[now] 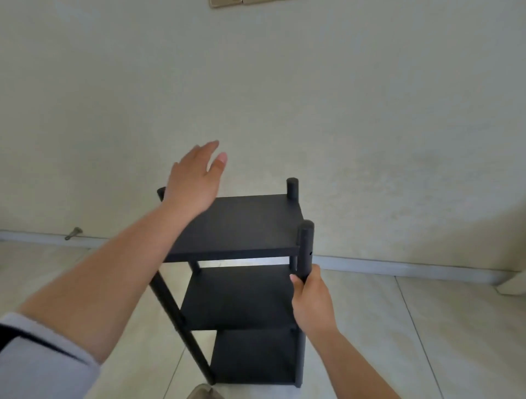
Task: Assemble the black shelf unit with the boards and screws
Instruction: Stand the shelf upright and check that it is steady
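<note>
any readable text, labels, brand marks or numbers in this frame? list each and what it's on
None. The black shelf unit, its posts and three boards carry no visible print or label.
The beige fixture at the top edge of the wall is cut off; no marking can be read on it.

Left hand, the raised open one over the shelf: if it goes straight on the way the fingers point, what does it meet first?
Probably the wall. The left hand points up and away above the top board; depth is unclear.
</note>
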